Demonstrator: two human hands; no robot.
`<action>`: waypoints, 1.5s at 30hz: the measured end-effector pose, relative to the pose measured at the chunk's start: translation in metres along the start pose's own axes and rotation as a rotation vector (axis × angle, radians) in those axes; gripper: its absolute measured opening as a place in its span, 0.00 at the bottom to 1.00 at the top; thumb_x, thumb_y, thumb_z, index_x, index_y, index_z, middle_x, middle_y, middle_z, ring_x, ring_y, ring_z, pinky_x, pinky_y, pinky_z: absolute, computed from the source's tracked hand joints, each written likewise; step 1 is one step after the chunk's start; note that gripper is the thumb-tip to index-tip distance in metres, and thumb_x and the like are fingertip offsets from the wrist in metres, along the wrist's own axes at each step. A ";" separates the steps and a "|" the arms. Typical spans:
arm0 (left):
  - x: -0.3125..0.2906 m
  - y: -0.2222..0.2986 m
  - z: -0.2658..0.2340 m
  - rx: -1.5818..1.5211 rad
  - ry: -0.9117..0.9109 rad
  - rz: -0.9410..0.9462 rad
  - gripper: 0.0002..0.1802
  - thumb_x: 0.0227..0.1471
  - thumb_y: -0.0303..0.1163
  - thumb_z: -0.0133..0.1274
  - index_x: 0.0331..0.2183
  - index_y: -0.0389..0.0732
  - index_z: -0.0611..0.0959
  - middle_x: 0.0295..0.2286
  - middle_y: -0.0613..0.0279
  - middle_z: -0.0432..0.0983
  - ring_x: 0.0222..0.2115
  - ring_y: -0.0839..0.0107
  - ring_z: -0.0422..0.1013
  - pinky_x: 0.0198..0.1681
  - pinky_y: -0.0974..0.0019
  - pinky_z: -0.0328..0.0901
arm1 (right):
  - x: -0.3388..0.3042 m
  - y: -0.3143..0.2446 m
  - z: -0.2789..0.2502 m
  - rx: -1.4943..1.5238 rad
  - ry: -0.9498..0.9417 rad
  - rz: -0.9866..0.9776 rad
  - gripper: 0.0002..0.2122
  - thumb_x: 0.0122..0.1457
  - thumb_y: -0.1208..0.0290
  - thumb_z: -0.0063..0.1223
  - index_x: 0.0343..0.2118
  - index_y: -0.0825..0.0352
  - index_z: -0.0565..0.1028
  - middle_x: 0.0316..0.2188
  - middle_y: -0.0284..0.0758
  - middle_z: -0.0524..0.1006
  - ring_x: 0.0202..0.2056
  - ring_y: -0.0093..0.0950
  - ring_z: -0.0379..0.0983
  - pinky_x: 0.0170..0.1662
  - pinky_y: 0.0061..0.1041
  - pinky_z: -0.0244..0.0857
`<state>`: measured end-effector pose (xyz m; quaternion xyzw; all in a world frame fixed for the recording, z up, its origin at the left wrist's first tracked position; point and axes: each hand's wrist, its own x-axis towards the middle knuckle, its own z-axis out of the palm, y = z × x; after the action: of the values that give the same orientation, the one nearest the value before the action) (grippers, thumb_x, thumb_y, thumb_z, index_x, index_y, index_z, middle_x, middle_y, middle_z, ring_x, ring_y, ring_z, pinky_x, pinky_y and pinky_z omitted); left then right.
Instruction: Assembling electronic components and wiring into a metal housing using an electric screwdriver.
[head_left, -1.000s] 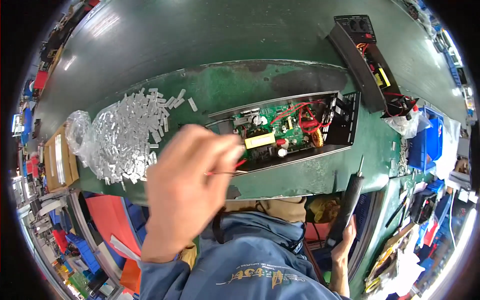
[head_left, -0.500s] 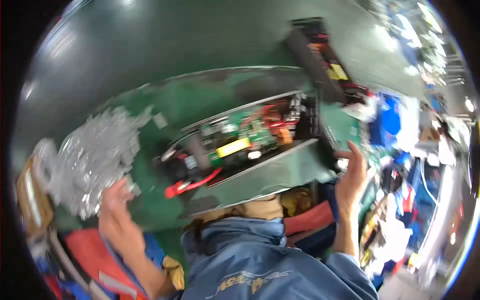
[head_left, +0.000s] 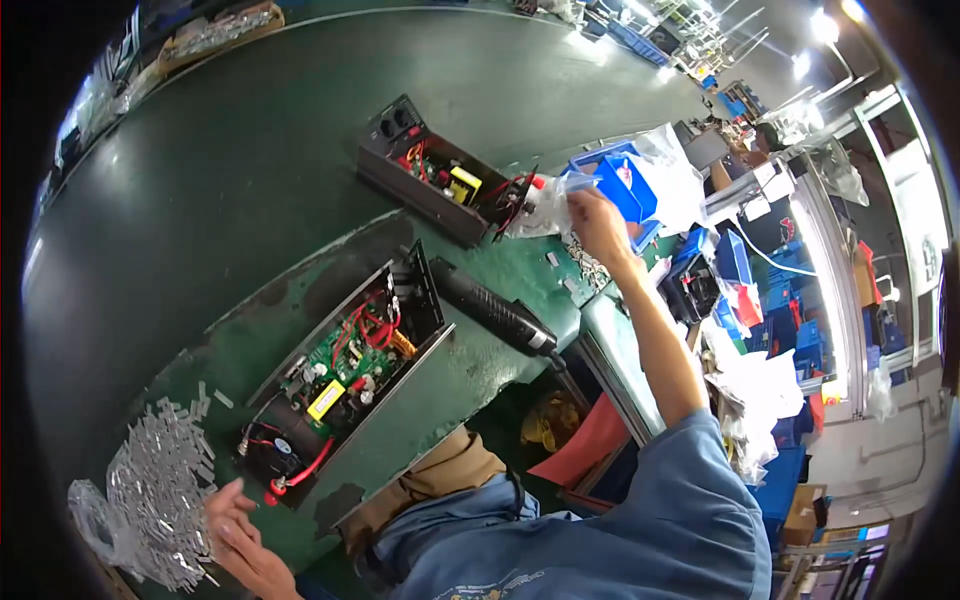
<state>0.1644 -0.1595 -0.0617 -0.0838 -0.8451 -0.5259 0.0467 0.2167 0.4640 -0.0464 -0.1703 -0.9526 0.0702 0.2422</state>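
An open inverter-like device (head_left: 322,400), with a green circuit board, red wires and a fan, lies slanted on the green table before me. My right hand (head_left: 602,228) reaches out to the far right, its fingers closed on the edge of a clear plastic bag (head_left: 540,212) beside a blue bin (head_left: 628,190). Its fingertips are partly hidden. My left hand (head_left: 242,538) is empty at the near left, fingers loosely apart, beside a pile of small metal strips (head_left: 160,490). A black cylindrical tool (head_left: 495,305), like a hot-air gun, lies right of the device.
A second open device (head_left: 430,180) in a dark case stands farther back. Small loose parts (head_left: 585,262) lie near the bin. A lit shelf (head_left: 830,290) with blue bins rises at the right. A person (head_left: 745,155) sits in the distance.
The view has turned to the right and sharpened. My right hand has moved out from beside the table to the plastic bag. My left hand stays by the metal strips.
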 end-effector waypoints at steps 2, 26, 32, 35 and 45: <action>0.001 0.011 0.013 -0.003 -0.019 -0.022 0.25 0.72 0.42 0.34 0.46 0.35 0.82 0.27 0.70 0.65 0.21 0.85 0.49 0.22 0.76 0.41 | 0.013 0.030 0.011 -0.161 -0.219 0.052 0.13 0.51 0.81 0.51 0.39 0.68 0.80 0.33 0.49 0.80 0.38 0.48 0.79 0.40 0.41 0.72; -0.002 0.024 0.000 -0.260 0.207 -0.084 0.50 0.67 0.65 0.24 0.36 0.28 0.85 0.27 0.56 0.79 0.24 0.66 0.71 0.25 0.70 0.64 | 0.010 0.023 0.016 -0.022 -0.093 0.179 0.09 0.53 0.70 0.60 0.36 0.66 0.83 0.32 0.46 0.82 0.35 0.45 0.80 0.38 0.39 0.72; 0.011 0.046 0.018 -0.225 0.068 -0.011 0.12 0.64 0.26 0.49 0.46 0.31 0.80 0.34 0.62 0.76 0.29 0.78 0.71 0.33 0.75 0.66 | 0.005 0.010 0.012 0.114 -0.023 0.159 0.10 0.56 0.71 0.57 0.38 0.70 0.81 0.33 0.48 0.82 0.36 0.45 0.80 0.41 0.37 0.72; 0.015 0.043 0.028 -0.297 0.052 0.079 0.11 0.64 0.26 0.50 0.45 0.30 0.80 0.36 0.57 0.78 0.30 0.76 0.73 0.32 0.75 0.67 | 0.007 0.014 0.023 0.231 0.056 0.179 0.10 0.59 0.73 0.53 0.40 0.71 0.79 0.34 0.48 0.82 0.36 0.45 0.80 0.41 0.37 0.73; 0.025 0.086 0.052 -0.622 -0.291 -0.041 0.09 0.59 0.14 0.53 0.43 0.26 0.79 0.40 0.46 0.80 0.40 0.65 0.79 0.48 0.65 0.74 | -0.065 -0.148 -0.048 0.341 0.370 0.231 0.05 0.66 0.75 0.56 0.41 0.70 0.78 0.31 0.34 0.80 0.34 0.21 0.77 0.41 0.21 0.70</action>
<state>0.1563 -0.0732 -0.0053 -0.1513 -0.6435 -0.7418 -0.1129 0.2505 0.3048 -0.0007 -0.2443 -0.8409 0.2246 0.4275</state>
